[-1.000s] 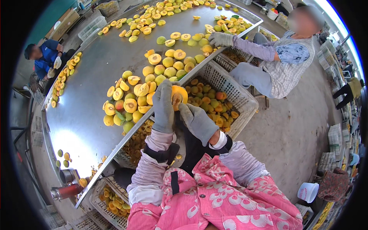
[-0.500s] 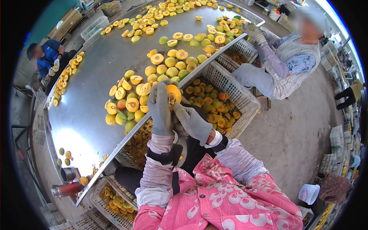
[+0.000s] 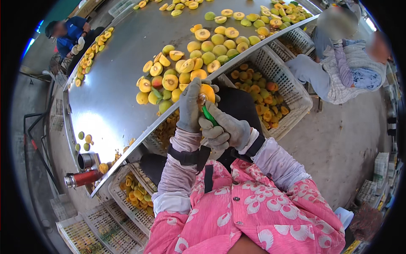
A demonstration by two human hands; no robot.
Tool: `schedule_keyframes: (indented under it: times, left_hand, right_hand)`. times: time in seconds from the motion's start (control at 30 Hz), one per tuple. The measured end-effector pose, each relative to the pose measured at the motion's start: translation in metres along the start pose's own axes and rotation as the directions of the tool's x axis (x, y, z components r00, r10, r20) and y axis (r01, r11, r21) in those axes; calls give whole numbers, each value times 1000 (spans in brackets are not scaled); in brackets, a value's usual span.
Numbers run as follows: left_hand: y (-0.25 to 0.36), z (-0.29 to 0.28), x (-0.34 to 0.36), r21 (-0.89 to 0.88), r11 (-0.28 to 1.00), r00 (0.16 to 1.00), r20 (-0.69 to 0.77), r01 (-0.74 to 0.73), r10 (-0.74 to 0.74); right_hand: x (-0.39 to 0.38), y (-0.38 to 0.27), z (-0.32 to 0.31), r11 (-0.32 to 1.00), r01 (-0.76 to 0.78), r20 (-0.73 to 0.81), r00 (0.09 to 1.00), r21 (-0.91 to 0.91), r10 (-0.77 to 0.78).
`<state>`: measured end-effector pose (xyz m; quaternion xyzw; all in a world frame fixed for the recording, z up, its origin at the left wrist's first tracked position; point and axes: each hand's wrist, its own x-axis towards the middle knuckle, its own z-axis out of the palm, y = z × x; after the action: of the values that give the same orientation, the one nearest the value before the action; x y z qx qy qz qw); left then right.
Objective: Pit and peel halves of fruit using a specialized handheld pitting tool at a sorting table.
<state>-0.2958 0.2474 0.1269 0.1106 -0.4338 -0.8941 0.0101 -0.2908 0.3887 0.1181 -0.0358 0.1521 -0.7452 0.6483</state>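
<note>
My left hand (image 3: pixel 189 108), in a grey glove, is closed around a halved yellow peach (image 3: pixel 207 92) over the table's front edge. Its cut side shows a brown pit area in the middle. The gloved right hand (image 3: pixel 230 129) grips a small pitting tool by its green handle (image 3: pixel 209 115). The tool's tip meets the pit area, and the peach and fingers partly hide it. Just beyond my hands lies a pile of whole and halved peaches (image 3: pixel 170 82) on the metal table (image 3: pixel 114 91).
Below the table edge, a white plastic crate (image 3: pixel 292 114) holds pitted peach pieces; another crate (image 3: pixel 116 188) stands at lower left. A red flask (image 3: pixel 82 178) lies on the near left corner. One co-worker (image 3: pixel 338 72) sits at right, another (image 3: pixel 69 36) at far left.
The view has shifted, so the table and hands sit further right and the near crates show more. The right hand has turned, and the tool's green handle now shows.
</note>
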Motion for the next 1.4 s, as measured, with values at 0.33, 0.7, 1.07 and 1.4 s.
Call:
schedule_keyframes:
  times: [0.33,0.7,1.07,1.4]
  left_hand:
    - [-25,-80,-53,-245,944,931,-340,-223,132]
    - [70,-205,-128,821,212,283,-407,530,869]
    - [25,-176,136,939,-276,943,-113,204,313]
    - [38,-75,45,892,407,973,122,-195,198]
  right_hand:
    - [46,52,-11,937,-252,247,950,243,192]
    - [73,55,-122,798,57,-219,948,-601,-232]
    - [5,18,-140,801,-118,-601,726,-587,-333]
    - [48,-51,-77,299,105,-188,573,-949,-797]
